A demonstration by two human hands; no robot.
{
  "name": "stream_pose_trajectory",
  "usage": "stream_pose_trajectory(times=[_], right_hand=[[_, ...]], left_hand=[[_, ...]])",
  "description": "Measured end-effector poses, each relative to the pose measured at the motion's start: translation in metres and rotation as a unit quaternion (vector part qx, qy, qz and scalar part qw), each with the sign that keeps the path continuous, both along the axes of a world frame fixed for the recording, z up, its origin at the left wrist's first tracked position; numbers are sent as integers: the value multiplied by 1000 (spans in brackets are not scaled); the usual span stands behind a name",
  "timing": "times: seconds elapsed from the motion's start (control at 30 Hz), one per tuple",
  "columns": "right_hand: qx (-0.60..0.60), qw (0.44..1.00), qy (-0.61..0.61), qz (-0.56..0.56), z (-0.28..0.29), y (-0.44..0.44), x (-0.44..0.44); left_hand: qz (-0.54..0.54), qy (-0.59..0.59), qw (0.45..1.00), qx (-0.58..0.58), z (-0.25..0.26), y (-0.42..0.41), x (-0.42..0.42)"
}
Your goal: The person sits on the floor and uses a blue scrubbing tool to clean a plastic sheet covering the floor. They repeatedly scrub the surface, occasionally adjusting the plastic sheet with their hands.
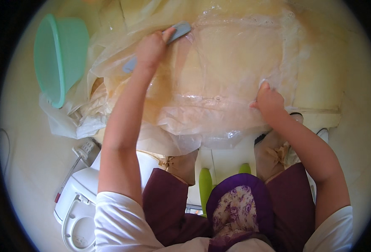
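Note:
My left hand [152, 48] is closed around the middle of a flat grey-blue hand tool [182, 30], whose exact kind I cannot tell. Both ends of the tool stick out of the fist, above a wet, clear plastic sheet [229, 56]. The sheet lies over a tan surface, with creases and shiny wet patches. At the sheet's near right part, my right hand [271, 100] pinches the plastic between thumb and fingers. Its fingertips are partly hidden. Loose plastic [185, 140] hangs over the near edge towards my knees.
A mint-green plastic basin [61, 60] tilts at the left, beside crumpled sheeting [91, 119]. Lower left stands a white plastic container [81, 201] with a handle, and a thin metal rod [69, 179] lies by it. Green stool legs [205, 189] show between my knees.

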State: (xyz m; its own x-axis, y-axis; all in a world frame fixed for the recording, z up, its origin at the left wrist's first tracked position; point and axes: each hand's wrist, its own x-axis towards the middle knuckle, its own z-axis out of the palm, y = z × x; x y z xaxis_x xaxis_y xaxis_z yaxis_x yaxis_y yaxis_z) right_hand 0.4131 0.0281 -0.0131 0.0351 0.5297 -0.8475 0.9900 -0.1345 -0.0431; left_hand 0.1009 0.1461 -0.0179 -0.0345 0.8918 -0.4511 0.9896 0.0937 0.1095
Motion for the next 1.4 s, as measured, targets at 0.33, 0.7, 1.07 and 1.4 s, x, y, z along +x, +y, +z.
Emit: stream_pose_trajectory(times=[0.33, 0.7, 1.07, 1.4], right_hand=[[2, 1000, -6, 4, -2, -3, 3], [-21, 997, 10, -69, -8, -6, 11], [-24, 999, 33, 2, -11, -8, 24], [276, 850, 341, 291, 8, -41, -28]], left_hand=[[-121, 16, 992, -33, -5, 12, -2], [-117, -118, 985, 43, -18, -30, 72], [-139, -107, 984, -28, -14, -100, 89], [-115, -135, 979, -105, 8, -136, 32]])
